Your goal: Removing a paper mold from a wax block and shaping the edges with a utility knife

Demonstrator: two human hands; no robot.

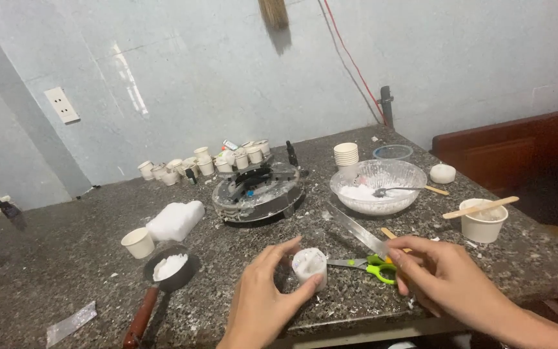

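My left hand [263, 291] curls around a small white paper cup filled with white wax [309, 265], thumb and fingers gripping its sides on the speckled granite counter [66, 252]. My right hand [437, 274] pinches a thin wooden stick just beside the green-handled scissors [366, 264]. This cup looks filled, like the row of small white cups [208, 165] by the wall. The glass bowl of white flakes [378, 186] and small black pan with a brown handle [169, 268] still hold material, and one empty cup [138, 242] waits.
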